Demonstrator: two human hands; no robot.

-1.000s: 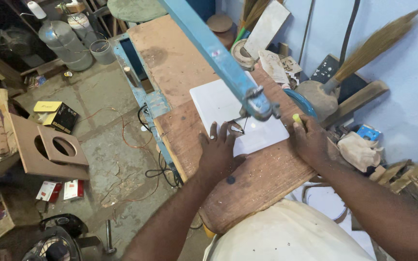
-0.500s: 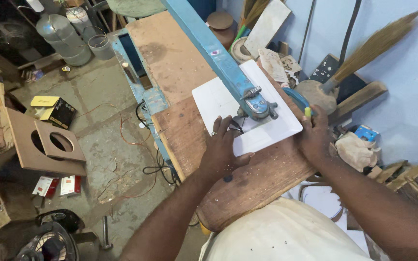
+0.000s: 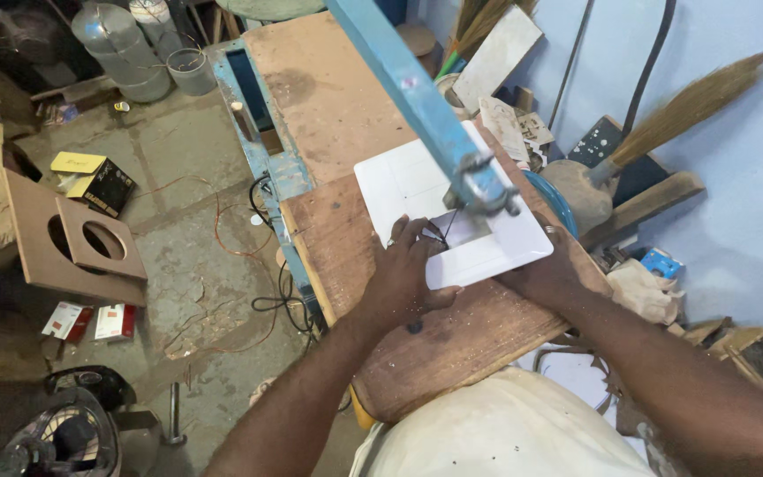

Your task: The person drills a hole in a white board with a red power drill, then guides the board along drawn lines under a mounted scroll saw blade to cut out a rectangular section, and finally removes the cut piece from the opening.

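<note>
Seen from above, a person steadies a white square board [image 3: 417,181] flat on a worn wooden bench [image 3: 346,97], under the blue arm of a saw [image 3: 417,97] whose thin blade passes through a cut-out in the board. The left hand [image 3: 404,278] presses down with fingers spread, apparently to keep the sheet flat. The right hand [image 3: 545,269] braces the board's near right edge; its grip is hidden.
</note>
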